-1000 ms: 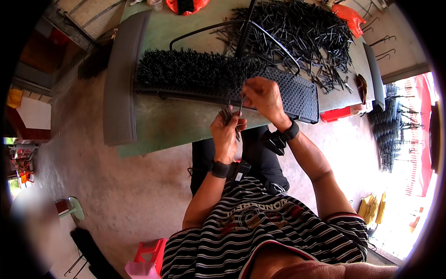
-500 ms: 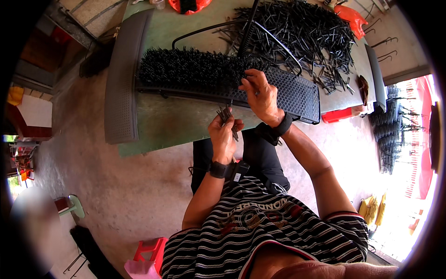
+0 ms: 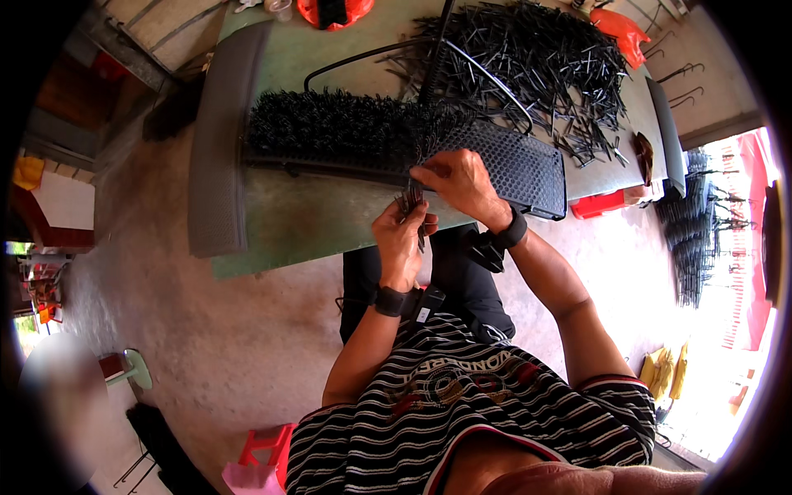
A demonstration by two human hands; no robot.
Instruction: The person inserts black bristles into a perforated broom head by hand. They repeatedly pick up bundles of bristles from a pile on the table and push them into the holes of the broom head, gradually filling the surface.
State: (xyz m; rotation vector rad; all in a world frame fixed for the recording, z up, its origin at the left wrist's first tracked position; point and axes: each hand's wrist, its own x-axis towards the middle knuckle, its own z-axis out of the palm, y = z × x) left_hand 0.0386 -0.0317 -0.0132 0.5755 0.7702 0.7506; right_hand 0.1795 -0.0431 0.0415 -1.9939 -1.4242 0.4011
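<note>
A small bunch of thin dark sticks (image 3: 412, 198) stands in my left hand (image 3: 399, 239), whose fingers are closed around it in front of the table's near edge. My right hand (image 3: 467, 186) is just above and to the right, its thumb and fingertips pinched at the top of that bunch; whether a single stick is between them I cannot make out. Behind both hands lies a long black perforated panel (image 3: 518, 165). Dense black bristle-like pieces (image 3: 330, 124) fill its left and middle part, while bare holes show at its right end.
A large heap of loose black sticks (image 3: 536, 58) covers the far right of the green table (image 3: 313, 214). A bent black metal frame (image 3: 363, 56) rises behind the panel. A grey perforated sheet (image 3: 219, 157) lies at the left edge. Orange-red bags (image 3: 619, 35) sit at the back.
My right hand has come down and slightly left from the panel to the bunch in my left hand. The left hand has barely moved.
</note>
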